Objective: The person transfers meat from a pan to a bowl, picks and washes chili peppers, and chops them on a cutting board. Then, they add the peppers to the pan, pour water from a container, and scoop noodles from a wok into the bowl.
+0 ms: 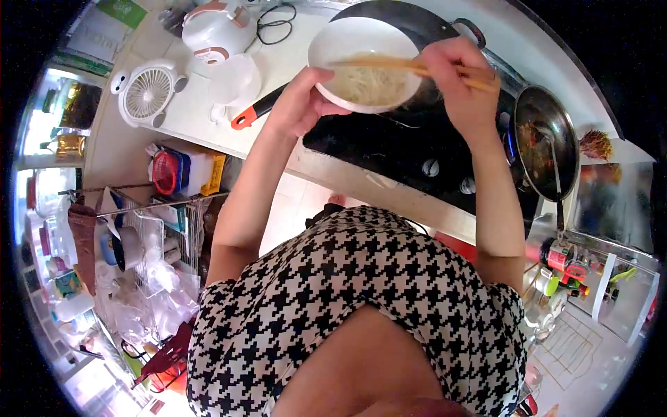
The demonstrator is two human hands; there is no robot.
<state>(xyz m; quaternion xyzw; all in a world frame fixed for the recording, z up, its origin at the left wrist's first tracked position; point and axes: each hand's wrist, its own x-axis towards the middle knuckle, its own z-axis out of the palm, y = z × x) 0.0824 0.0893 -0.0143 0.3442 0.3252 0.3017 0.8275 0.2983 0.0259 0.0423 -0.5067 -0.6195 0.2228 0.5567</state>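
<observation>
A white bowl (363, 36) with pale noodles (372, 87) in cloudy liquid is held tilted above the black stove (375, 142). Wrapped round its left rim is my left hand (302, 103), thumb on the inner edge. My right hand (462, 83) grips wooden chopsticks (379, 63), which reach across the bowl's opening over the noodles. Behind and partly under the bowl lies a dark pan (417, 19), mostly hidden by the bowl and my right hand.
To the right, a wok (538, 128) with food residue and a utensil stands on the stove. An orange-and-black handle (257, 111) juts over the counter at left. Beyond it are a clear container (235, 78), a white fan (148, 94) and a white cooker (217, 31).
</observation>
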